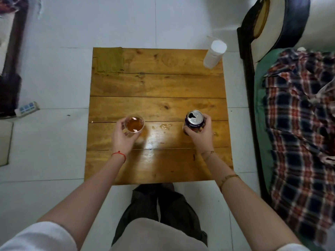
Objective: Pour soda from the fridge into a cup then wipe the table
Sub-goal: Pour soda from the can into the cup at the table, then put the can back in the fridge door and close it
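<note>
The left hand (121, 136) wraps a clear plastic cup (134, 125) of amber soda; the right hand (200, 132) grips an opened soda can (194, 120). Both stand on the wooden counter (157, 84), spilled drops (164, 126) between them. The cup likely crushes easily, so hold its sides gently. A folded green cloth (108, 60) lies at the far-left corner.

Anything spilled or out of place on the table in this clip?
Yes. Small drops of liquid lie on the wooden table, between the cup in the left hand and the can in the right hand. Nothing else stands out.
</note>
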The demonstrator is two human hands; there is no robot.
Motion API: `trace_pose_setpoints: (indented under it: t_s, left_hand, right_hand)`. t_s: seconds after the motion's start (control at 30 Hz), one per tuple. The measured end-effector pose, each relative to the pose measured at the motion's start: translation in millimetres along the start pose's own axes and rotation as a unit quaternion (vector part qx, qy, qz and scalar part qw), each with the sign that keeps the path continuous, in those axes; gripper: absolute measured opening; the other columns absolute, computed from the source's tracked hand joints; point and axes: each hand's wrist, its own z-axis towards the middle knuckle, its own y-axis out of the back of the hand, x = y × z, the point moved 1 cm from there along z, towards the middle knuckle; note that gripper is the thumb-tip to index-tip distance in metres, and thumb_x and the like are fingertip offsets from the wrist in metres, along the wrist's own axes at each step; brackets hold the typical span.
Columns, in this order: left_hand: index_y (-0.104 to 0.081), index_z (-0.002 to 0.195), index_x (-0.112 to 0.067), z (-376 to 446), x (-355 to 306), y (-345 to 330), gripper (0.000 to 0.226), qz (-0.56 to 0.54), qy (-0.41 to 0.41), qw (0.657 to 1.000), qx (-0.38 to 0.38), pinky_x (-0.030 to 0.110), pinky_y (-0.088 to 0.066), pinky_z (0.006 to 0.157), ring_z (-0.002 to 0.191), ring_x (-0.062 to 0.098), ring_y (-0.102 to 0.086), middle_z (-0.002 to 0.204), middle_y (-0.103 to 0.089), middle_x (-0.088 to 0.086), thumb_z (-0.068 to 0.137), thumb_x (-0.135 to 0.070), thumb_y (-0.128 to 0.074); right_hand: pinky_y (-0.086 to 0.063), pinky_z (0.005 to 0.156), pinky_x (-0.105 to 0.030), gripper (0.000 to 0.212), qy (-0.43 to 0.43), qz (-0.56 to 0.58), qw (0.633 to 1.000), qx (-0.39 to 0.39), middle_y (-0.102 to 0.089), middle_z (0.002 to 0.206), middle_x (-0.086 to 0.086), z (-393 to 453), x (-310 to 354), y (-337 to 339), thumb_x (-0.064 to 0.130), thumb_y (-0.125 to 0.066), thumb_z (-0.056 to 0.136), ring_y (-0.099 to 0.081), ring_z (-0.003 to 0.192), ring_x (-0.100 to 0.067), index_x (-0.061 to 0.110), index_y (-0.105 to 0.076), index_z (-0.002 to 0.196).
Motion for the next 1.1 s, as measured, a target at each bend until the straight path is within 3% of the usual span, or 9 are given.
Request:
trace_pose_setpoints:
  t_s: [0.1,0.23,0.33,0.43,0.53,0.63,0.77,0.93,1.1]
  left_hand:
    - [-0.048,0.133,-0.015,15,19,-9,0.070,0.008,0.014,1.000,0.012,0.029,-0.049,0.096,0.115,0.013,-0.054,0.126,-0.056,-0.003,0.073,-0.013,-0.083]
    - [-0.048,0.132,-0.017,36,41,-26,0.069,0.023,0.029,0.999,0.008,0.029,-0.049,0.095,0.109,0.009,-0.052,0.119,-0.054,-0.007,0.072,-0.013,-0.083]
    - [-0.051,0.122,-0.023,52,59,-40,0.065,0.017,0.023,1.000,-0.012,0.039,-0.051,0.098,0.107,0.010,-0.055,0.109,-0.057,-0.017,0.068,-0.016,-0.087]
    - [-0.050,0.124,-0.020,61,67,-52,0.066,0.016,0.024,0.999,-0.018,0.025,-0.050,0.094,0.104,0.006,-0.055,0.107,-0.054,-0.018,0.069,-0.015,-0.086]
    - [-0.049,0.128,-0.018,69,76,-62,0.069,0.016,0.023,0.999,-0.017,0.011,-0.044,0.085,0.097,-0.003,-0.054,0.109,-0.053,-0.014,0.069,-0.014,-0.086]
    - [-0.049,0.128,-0.020,74,89,-67,0.071,0.023,0.024,0.999,-0.008,0.023,-0.049,0.092,0.106,0.008,-0.056,0.115,-0.056,-0.009,0.067,-0.019,-0.086]
    - [-0.050,0.124,-0.021,73,99,-67,0.069,0.028,0.019,0.999,-0.010,0.032,-0.051,0.097,0.107,0.011,-0.060,0.115,-0.060,-0.009,0.067,-0.024,-0.087]
    - [-0.049,0.126,-0.017,68,99,-68,0.070,0.025,0.007,0.999,-0.021,0.016,-0.047,0.089,0.092,-0.016,-0.054,0.104,-0.055,-0.022,0.068,-0.020,-0.087]
    - [-0.039,0.140,-0.017,64,96,-62,0.089,0.021,0.018,1.000,0.012,0.025,-0.043,0.103,0.118,0.007,-0.051,0.129,-0.054,-0.006,0.065,-0.018,-0.088]
  right_hand:
    - [-0.049,0.098,-0.028,0.065,-0.029,0.004,1.000,-0.008,-0.056,0.118,0.009,10,-25,-8,0.017,-0.083,0.072,-0.055,0.111,-0.007,0.022,-0.045,0.125]
    - [-0.047,0.084,-0.011,0.066,-0.038,0.010,0.999,-0.019,-0.052,0.112,0.018,24,-53,-17,0.009,-0.081,0.074,-0.054,0.101,0.005,0.019,-0.043,0.127]
    - [-0.045,0.082,-0.004,0.066,-0.038,0.017,0.999,-0.029,-0.051,0.110,0.018,33,-69,-26,0.002,-0.079,0.074,-0.054,0.097,0.013,0.011,-0.043,0.129]
    - [-0.045,0.086,-0.006,0.065,-0.025,0.015,0.999,-0.039,-0.051,0.112,0.019,40,-78,-34,0.001,-0.079,0.074,-0.054,0.099,0.018,0.009,-0.043,0.127]
    - [-0.047,0.094,-0.016,0.065,-0.012,0.013,0.999,-0.050,-0.054,0.116,0.012,44,-87,-43,0.005,-0.082,0.073,-0.056,0.108,0.003,0.014,-0.044,0.125]
    - [-0.048,0.099,-0.024,0.069,0.003,0.007,0.998,-0.059,-0.055,0.124,0.000,47,-94,-51,0.011,-0.083,0.072,-0.056,0.115,-0.011,0.012,-0.044,0.128]
    - [-0.048,0.098,-0.021,0.071,0.005,0.004,0.998,-0.066,-0.056,0.125,-0.001,48,-100,-56,0.013,-0.084,0.072,-0.056,0.115,-0.009,0.012,-0.045,0.130]
    - [-0.045,0.093,-0.011,0.068,0.008,-0.012,0.997,-0.072,-0.056,0.120,0.003,42,-105,-55,0.014,-0.083,0.073,-0.055,0.107,0.002,0.012,-0.046,0.129]
    - [-0.043,0.085,-0.003,0.067,0.006,-0.010,0.996,-0.085,-0.056,0.113,0.010,35,-101,-49,0.013,-0.084,0.072,-0.051,0.100,0.021,0.010,-0.047,0.127]
